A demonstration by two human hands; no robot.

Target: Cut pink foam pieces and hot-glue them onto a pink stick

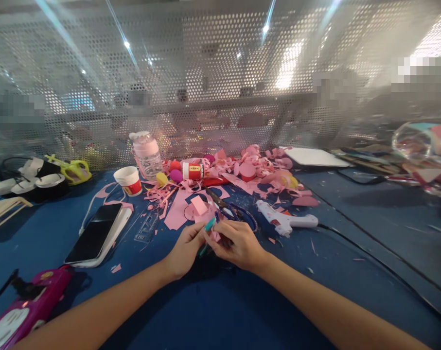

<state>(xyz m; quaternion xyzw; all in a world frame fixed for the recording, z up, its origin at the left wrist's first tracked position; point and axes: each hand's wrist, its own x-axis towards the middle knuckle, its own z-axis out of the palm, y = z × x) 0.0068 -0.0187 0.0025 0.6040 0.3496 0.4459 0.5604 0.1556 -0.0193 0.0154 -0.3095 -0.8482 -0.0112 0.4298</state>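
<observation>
Both hands meet: our left hand (pixel 185 248) and right hand (pixel 238 243) pinch shut on a pink paper piece (pixel 216 235), light, floppy, tearable; best held near its edges.

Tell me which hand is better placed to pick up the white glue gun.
Probably the right hand: the white plastic glue gun lies just to its right on the blue table, while the left hand sits farther away. Both hands hold small pink paper pieces.
</observation>
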